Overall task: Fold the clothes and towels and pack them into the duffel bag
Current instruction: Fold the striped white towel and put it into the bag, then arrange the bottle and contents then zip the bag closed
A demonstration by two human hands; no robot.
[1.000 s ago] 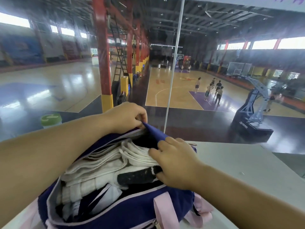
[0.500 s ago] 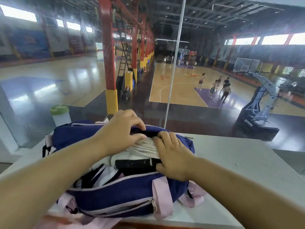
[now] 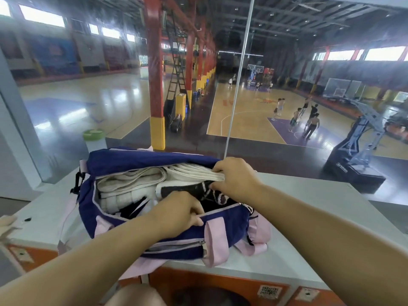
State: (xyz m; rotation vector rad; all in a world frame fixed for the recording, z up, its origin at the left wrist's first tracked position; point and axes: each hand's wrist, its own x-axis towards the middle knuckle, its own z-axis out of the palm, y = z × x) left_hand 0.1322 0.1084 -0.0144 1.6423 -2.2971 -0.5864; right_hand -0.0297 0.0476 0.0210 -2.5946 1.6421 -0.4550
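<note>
Your left hand (image 3: 176,214) grips the near rim of the duffel bag (image 3: 141,161), thumb lying along the zipper edge and fingers curled down inside the opening. Folded white towels (image 3: 132,182) fill the bag's left half, with a black garment (image 3: 194,191) between your hands. Your right hand (image 3: 237,180) is clenched at the bag's far right rim, fingers curled over the towels' end; the bag sits on the grey counter (image 3: 309,228).

Head cam looks fwd/down, close over duffel bag (image 3: 136,161).
</note>
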